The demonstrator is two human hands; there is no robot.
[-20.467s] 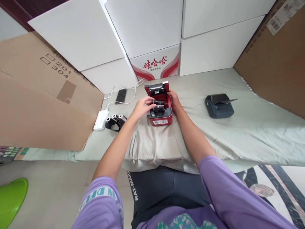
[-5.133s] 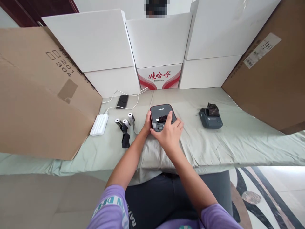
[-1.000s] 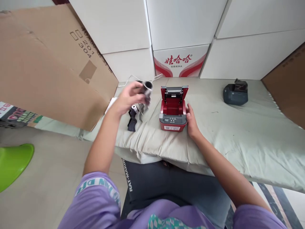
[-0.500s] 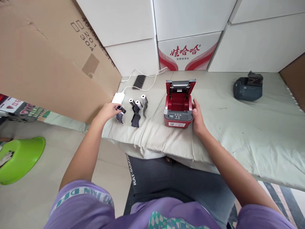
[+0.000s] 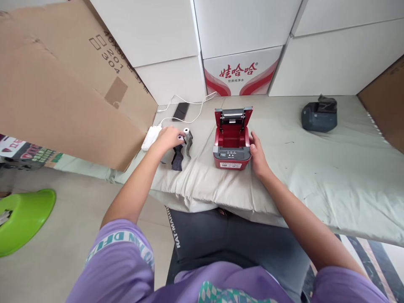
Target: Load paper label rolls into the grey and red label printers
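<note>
A small red and dark-grey receipt printer (image 5: 232, 158) stands on the cloth-covered surface, its lid raised and its red paper bay exposed. Against its right side rests my right hand (image 5: 260, 159), fingers along the casing and thumb nearer the front. Farther left, my left hand (image 5: 170, 138) reaches over a group of small paper rolls with its fingers closed round one roll (image 5: 181, 139). A dark, crumpled tail (image 5: 177, 160) hangs toward the front below that hand. Just right of these fingers stands another white roll (image 5: 186, 131) with a grey tail. My left thumb is hidden.
A white power bank-like block (image 5: 151, 137) with a white cable lies left of the rolls, a black phone (image 5: 180, 112) behind them. A dark device (image 5: 319, 117) sits far right. White cartons (image 5: 243, 71) line the back; a brown carton (image 5: 78, 97) stands left.
My left hand has moved right, from the leftmost dark roll to the rolls beside it. My right hand stays at the printer. The view has shifted slightly.
</note>
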